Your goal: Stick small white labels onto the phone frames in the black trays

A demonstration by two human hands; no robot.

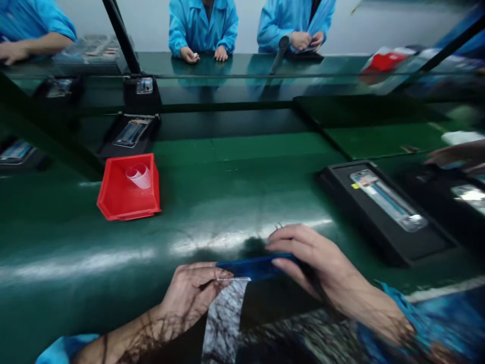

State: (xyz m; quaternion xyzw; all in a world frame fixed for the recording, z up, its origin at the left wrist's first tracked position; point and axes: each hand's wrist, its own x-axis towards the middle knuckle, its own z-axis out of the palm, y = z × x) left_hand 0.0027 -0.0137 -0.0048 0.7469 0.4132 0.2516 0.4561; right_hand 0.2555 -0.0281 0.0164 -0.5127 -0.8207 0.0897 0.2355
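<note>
A glossy green conveyor belt [227, 202] fills the view, blue-coated workers beyond it. Right of the red bin [129, 189] lies a black tray [386, 215]. Nearer than the bin, the right hand [314, 263] grips a blue phone [257, 266]; the left hand [193, 296] pinches its film [225, 318].

We've got a flat blue panel [257, 266] held level and edge-on just above the green counter [227, 202], a clear, glossy film strip [223, 323] peeling off its left end, hanging down toward us
</note>
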